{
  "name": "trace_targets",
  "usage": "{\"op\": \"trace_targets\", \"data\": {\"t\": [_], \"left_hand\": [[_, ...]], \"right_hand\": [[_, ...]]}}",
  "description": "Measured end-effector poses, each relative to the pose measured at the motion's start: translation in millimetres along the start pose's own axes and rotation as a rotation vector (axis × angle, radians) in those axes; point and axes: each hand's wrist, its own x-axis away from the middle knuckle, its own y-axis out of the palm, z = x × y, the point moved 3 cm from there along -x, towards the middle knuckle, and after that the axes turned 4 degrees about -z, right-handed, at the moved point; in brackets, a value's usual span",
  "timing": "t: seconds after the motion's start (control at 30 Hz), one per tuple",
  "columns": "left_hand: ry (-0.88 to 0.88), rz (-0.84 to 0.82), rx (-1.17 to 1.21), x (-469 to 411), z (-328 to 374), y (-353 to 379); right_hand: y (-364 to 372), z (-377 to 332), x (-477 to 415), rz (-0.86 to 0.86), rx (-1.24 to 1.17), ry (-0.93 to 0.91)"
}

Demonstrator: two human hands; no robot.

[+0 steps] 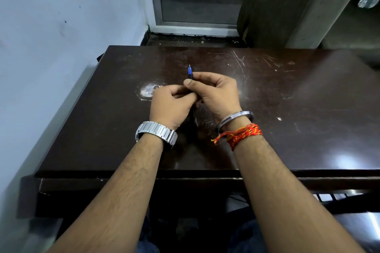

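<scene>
A pen [189, 72] with a blue tip section and a dark barrel points away from me above the middle of the dark wooden table [287, 109]. My right hand [216, 92] pinches the pen near its front between thumb and fingers. My left hand [170, 102] grips the barrel's rear part, with its fingers curled round it. Both hands touch each other, and most of the barrel is hidden inside them. A metal watch sits on my left wrist; a steel bangle and a red thread band sit on my right wrist.
A pale worn patch [147, 91] marks the tabletop just left of my left hand. A blue-grey wall [61, 26] runs along the table's left side. A framed glass door [197, 2] and a dark panel [271, 2] stand behind the table.
</scene>
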Motion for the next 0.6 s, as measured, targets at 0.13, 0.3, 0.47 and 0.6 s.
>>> {"op": "trace_targets", "data": {"t": [0.13, 0.3, 0.47, 0.6], "left_hand": [[0.028, -0.024, -0.027, -0.5, 1.1, 1.1], [0.045, -0.004, -0.027, -0.1, -0.7, 0.7], [0.04, 0.022, -0.032, 2.6, 2.8, 1.0], [-0.001, 0.027, 0.012, 3.7, 2.9, 0.5]], "right_hand": [[-1.9, 0.3, 0.0, 0.03, 0.002, 0.021], [-3.4, -2.0, -0.4, 0.058, 0.026, -0.009], [-7.9, -3.6, -0.9, 0.067, 0.062, -0.031], [-37.5, -6.4, -8.3, 0.283, 0.36, -0.059]]}}
